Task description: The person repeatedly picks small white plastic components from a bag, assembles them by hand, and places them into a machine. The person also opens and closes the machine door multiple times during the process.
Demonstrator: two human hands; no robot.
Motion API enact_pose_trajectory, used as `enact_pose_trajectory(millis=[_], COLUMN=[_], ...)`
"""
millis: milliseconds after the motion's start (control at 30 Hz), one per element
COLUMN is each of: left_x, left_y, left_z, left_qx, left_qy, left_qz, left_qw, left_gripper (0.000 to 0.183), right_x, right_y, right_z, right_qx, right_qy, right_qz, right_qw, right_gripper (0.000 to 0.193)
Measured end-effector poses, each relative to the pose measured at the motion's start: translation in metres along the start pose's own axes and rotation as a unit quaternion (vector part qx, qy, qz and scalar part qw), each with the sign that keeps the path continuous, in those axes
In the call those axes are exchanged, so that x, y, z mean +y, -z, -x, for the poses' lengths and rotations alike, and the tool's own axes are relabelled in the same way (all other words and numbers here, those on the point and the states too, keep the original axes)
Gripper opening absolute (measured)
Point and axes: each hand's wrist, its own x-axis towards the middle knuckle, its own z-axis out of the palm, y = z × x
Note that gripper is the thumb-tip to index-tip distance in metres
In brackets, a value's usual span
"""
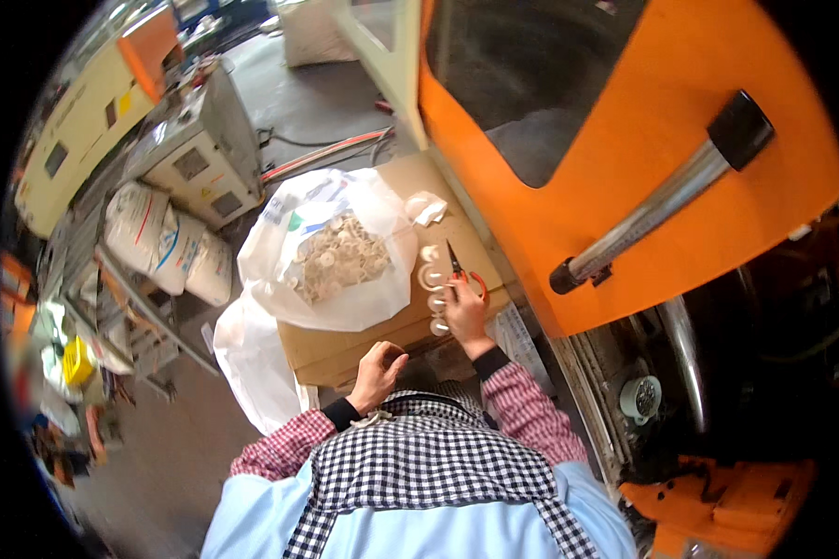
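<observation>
With bent fingers, my right hand (464, 312) pinches a row of white plastic ring parts (430, 278) over the cardboard (331, 347). Beside those fingers are orange-handled snips (453, 259), their dark blades pointing away from me; my hand covers part of the handles. My left hand (378, 374) hovers closer to my body at the cardboard's near edge, fingers curled in, and what they hold, if anything, is hidden. A large open white bag (391, 279), ahead and to the left, contains a heap of small off-white plastic pieces (343, 256). Several pale pieces (373, 419) lie on my checked apron.
A crumpled white piece (426, 208) lies beyond the snips. The orange machine door (662, 242) with its metal handle rises close on my right. Full white sacks (163, 244) and a metal rack (154, 321) stand left. A small round container (640, 399) sits by the machine.
</observation>
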Motion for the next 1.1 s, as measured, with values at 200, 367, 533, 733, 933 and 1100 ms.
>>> enact_pose_trajectory(millis=[200,367,533,733,933,1100], left_x=[-0.005,0.034,0.064,0.117,0.175,0.189], left_y=[-0.004,-0.024,-0.077,-0.163,-0.225,-0.293], left_z=[-0.008,-0.012,-0.029,-0.044,-0.048,-0.056], left_qx=[-0.05,-0.248,-0.383,-0.486,-0.525,-0.536], left_qy=[0.011,0.042,-0.065,-0.193,-0.241,-0.225], left_qz=[0.042,-0.014,-0.072,-0.096,-0.114,-0.047], left_qw=[0.998,0.968,0.919,0.847,0.808,0.812], left_gripper=[0.012,0.013,0.013,0.019,0.017,0.021], right_x=[-0.012,-0.061,-0.015,0.055,0.097,0.068], right_y=[0.014,0.176,0.336,0.383,0.385,0.403], right_z=[0.016,0.06,0.115,0.135,0.16,0.15], right_qx=[-0.145,-0.153,0.04,-0.011,-0.046,0.012], right_qy=[-0.057,-0.074,-0.293,-0.286,-0.292,-0.288], right_qz=[0.033,0.0,0.39,0.453,0.428,0.308], right_qw=[0.987,0.985,0.872,0.844,0.854,0.907], right_gripper=[0.024,0.02,0.014,0.024,0.016,0.015])
